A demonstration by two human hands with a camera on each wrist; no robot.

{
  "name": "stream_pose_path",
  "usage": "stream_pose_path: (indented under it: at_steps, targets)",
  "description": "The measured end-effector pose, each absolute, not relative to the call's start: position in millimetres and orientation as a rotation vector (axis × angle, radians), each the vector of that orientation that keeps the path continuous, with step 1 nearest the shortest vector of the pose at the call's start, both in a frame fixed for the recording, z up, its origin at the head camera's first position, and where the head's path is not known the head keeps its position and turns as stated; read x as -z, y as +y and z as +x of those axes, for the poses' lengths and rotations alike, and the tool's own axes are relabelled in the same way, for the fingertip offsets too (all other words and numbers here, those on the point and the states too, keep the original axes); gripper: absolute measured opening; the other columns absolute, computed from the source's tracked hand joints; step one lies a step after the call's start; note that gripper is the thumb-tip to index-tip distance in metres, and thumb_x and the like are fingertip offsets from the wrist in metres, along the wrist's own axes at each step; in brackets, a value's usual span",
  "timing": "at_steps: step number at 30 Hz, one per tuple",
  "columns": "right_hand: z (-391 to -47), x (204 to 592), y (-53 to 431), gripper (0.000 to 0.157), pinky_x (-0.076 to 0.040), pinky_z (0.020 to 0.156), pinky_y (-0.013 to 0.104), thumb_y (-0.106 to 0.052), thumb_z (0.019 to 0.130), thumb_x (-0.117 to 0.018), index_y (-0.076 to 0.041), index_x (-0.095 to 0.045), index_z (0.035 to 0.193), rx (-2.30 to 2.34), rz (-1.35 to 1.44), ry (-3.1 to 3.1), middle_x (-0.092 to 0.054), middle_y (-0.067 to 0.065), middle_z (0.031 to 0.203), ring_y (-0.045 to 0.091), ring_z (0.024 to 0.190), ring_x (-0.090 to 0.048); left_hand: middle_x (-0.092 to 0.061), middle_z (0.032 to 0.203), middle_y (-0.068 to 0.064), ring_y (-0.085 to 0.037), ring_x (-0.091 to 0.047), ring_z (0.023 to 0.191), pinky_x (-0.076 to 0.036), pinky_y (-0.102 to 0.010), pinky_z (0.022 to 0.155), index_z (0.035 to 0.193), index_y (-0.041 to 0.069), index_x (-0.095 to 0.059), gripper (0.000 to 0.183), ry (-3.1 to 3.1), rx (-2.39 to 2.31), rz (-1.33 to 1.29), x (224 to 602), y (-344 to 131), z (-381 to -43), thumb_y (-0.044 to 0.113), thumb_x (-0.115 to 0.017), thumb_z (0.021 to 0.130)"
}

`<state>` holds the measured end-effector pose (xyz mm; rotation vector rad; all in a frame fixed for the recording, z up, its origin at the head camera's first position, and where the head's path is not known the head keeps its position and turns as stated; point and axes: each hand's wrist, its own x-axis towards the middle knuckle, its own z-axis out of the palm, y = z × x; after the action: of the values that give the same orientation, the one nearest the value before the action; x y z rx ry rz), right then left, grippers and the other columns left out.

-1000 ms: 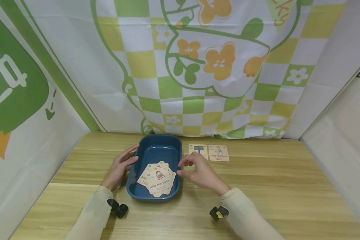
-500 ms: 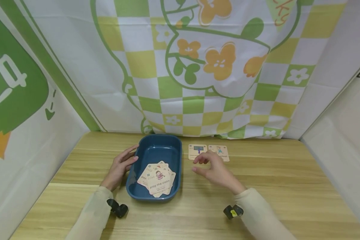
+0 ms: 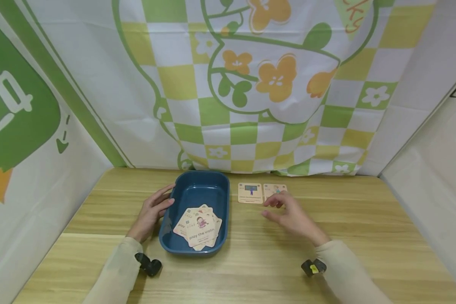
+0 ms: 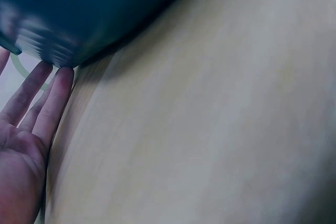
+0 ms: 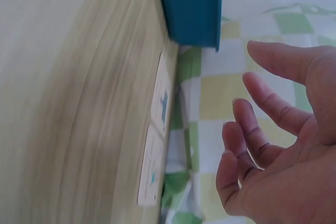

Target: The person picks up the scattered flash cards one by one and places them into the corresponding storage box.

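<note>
Along the left wall of a dark blue tray point(image 3: 201, 195) rests my left hand point(image 3: 150, 213); its straight fingertips touch the outside and the thumb lies at the rim. In the tray is an overlapping pile of picture cards point(image 3: 202, 228), with "play the violin" on top. My right hand point(image 3: 290, 217) holds nothing, its fingers loosely bent, in front of a card with a running child point(image 3: 274, 190) that it partly covers in the head view. Beside that lies a blackboard picture card point(image 3: 250, 193). In the right wrist view the hand point(image 5: 291, 129) appears raised off the tabletop.
A wooden table point(image 3: 247, 270) carries everything. At its back hangs a checked cloth point(image 3: 247, 135) with flowers, and printed white sheets rise at both sides. Each wrist wears a small black camera, one on the left point(image 3: 149, 264) and one on the right point(image 3: 313, 267).
My right hand has moved right, from the tray's right rim to the front of the football card, uncovering the blackboard card. The left hand and the pile have stayed put.
</note>
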<state>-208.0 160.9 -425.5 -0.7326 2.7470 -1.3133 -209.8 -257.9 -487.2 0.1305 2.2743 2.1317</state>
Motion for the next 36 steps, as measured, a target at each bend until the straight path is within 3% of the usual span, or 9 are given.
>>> stream_pose_path:
  at_steps: [7,19,31,36]
  targets:
    - [-223.3,428.6,177.0,0.022,-0.050,0.086,0.048,-0.012,0.088,-0.079,0.000,-0.070,0.104,1.263,-0.716,2.769,-0.066,0.017,0.106,0.034,0.099,-0.060,-0.042,0.153,-0.023,-0.013,-0.059,0.118,-0.054,-0.025,0.091,0.155,0.008,-0.042,0.057,2.269,-2.139,0.126,487.4,-257.9,-210.2,0.022,-0.060,0.103]
    - [-260.4,442.8,199.0,0.043,-0.050,0.081,0.041,-0.018,0.082,-0.087,0.006,-0.068,0.112,1.126,-0.604,2.828,-0.064,0.018,0.102,0.032,0.091,-0.060,-0.043,0.152,-0.023,-0.015,-0.060,0.117,-0.054,-0.025,0.090,0.155,0.008,-0.042,0.056,2.272,-2.141,0.109,488.1,-258.2,-209.7,0.023,-0.061,0.103]
    - [-286.8,449.8,206.1,0.073,-0.049,0.093,0.053,-0.026,0.079,-0.089,0.012,-0.056,0.132,0.967,-0.510,2.823,-0.062,0.026,0.115,0.038,0.104,-0.058,-0.043,0.152,-0.023,-0.017,-0.060,0.119,-0.054,-0.025,0.090,0.155,0.009,-0.042,0.057,2.277,-2.133,0.096,486.1,-257.1,-208.9,0.023,-0.061,0.103]
    - [-289.9,451.7,206.9,0.083,-0.043,0.101,0.059,-0.030,0.080,-0.088,0.014,-0.049,0.139,0.866,-0.485,2.846,-0.059,0.032,0.125,0.045,0.114,-0.056,-0.043,0.152,-0.024,-0.017,-0.061,0.118,-0.055,-0.026,0.089,0.155,0.008,-0.041,0.057,2.266,-2.145,0.103,485.0,-257.3,-208.3,0.021,-0.061,0.103]
